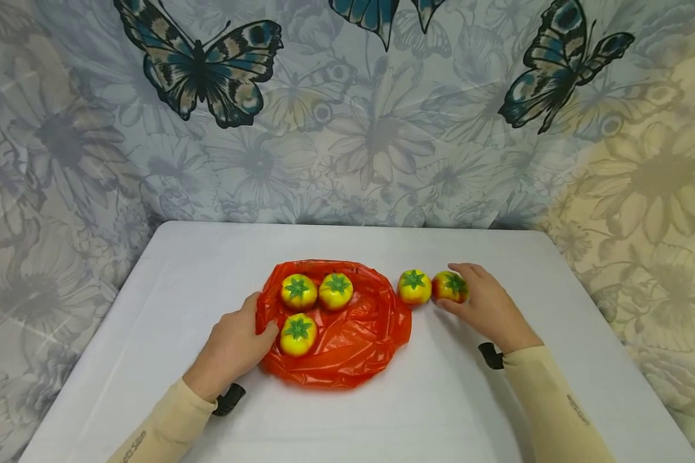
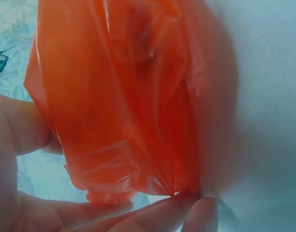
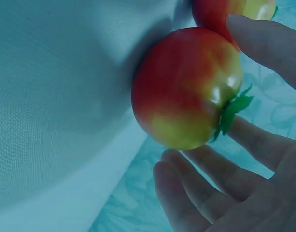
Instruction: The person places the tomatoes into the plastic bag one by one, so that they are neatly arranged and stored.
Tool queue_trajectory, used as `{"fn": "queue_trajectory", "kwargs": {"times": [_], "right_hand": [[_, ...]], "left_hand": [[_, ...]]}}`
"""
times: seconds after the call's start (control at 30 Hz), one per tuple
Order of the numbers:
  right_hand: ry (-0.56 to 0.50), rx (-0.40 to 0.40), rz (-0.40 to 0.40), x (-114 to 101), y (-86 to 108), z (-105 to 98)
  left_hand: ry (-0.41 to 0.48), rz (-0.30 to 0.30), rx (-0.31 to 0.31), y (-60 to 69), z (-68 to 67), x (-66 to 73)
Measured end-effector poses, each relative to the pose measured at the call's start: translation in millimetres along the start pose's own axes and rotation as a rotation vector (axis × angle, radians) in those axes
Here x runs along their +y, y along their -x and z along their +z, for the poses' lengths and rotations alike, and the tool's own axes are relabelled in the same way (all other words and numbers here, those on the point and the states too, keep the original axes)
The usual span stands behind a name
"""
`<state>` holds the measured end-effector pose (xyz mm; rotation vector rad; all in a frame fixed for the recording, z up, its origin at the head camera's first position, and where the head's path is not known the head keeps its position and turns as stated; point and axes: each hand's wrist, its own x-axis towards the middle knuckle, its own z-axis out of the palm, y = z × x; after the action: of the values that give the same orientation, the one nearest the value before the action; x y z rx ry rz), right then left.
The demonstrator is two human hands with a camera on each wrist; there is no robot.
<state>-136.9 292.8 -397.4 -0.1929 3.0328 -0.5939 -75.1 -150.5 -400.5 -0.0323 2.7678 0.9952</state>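
Note:
A crumpled red plastic bag point(image 1: 353, 344) lies on the white table with three yellow fruits with green leafy tops on it: two at the back point(image 1: 298, 291) point(image 1: 336, 291) and one in front point(image 1: 298, 334). My left hand point(image 1: 231, 344) grips the bag's left edge; in the left wrist view the fingers point(image 2: 148, 217) hold the thin plastic point(image 2: 114, 106). Right of the bag stand a yellow fruit point(image 1: 414, 287) and a red-yellow one point(image 1: 450, 286). Around the red-yellow fruit point(image 3: 186, 87), my right hand point(image 1: 492, 308) has its thumb and fingers spread, without a clear grip.
The white table point(image 1: 208, 244) runs back to a fabric backdrop point(image 1: 382, 161) printed with flowers and butterflies. A dark wrist device point(image 1: 228, 399) is on the left wrist and another point(image 1: 490, 355) on the right.

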Motion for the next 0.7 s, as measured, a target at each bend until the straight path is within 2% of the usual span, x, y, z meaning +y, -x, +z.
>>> {"fn": "queue_trajectory", "kwargs": {"times": [0.37,0.7], "right_hand": [[0.041,-0.030,0.019,-1.5,-1.9,2.8],[0.058,-0.025,0.006,0.5,-0.4,-8.7]], "left_hand": [[-0.004,0.012,0.011,-0.2,1.6,0.6],[0.001,0.005,0.005,-1.9,1.2,-0.4]]}}
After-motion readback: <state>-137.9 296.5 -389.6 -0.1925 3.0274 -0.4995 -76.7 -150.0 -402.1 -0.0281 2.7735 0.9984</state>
